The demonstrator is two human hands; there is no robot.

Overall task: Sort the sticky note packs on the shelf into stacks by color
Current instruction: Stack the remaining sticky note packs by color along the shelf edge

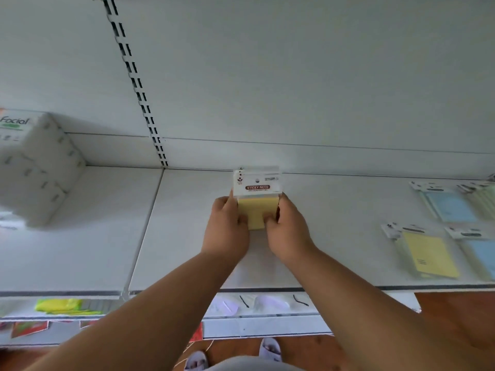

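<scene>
A yellow sticky note pack with a white "STICKY NOTE" header card is held over the middle of the white shelf. My left hand grips its left side and my right hand grips its right side, thumbs on the yellow face. At the shelf's right end lie more packs: a yellow one near the front, a blue one behind it, another blue one and a pale green one at the frame edge.
A bundle of white facial tissue packs stands at the shelf's left end. A slotted upright runs up the back wall. A lower shelf holds yellow-green items and pale purple items. My feet stand on a wooden floor.
</scene>
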